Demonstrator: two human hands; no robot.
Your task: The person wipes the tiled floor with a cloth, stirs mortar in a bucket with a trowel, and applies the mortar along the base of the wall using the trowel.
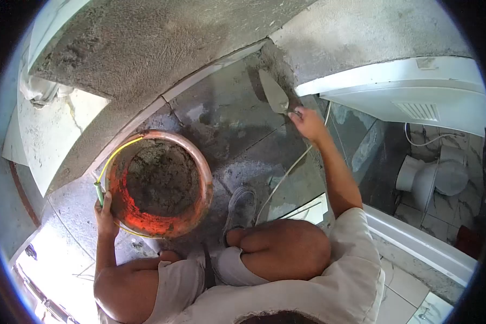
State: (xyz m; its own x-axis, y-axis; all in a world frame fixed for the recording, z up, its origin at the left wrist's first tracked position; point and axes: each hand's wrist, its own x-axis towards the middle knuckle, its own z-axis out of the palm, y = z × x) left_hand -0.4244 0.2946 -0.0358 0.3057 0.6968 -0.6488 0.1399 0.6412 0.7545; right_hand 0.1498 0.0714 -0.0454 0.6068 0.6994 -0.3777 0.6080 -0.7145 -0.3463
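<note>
My right hand (309,124) is closed round the handle of a pointed trowel (274,93). The trowel's flat blade points toward the corner where the walls meet the floor. On my left side, an orange bucket (201,162) stands on the floor with grey, wet-looking mortar (164,178) inside. Its yellow wire handle has a green grip (99,193), and my left hand (106,213) is closed on that grip at the bucket's side. Orange-red wall shows inside the bucket below the mortar.
Rough plastered wall (146,43) curves along the left and top. A white door (410,102) with a vent stands at right, a toilet (432,175) beyond it. A thin cable (286,173) crosses the tiled floor beside my shoe (242,208).
</note>
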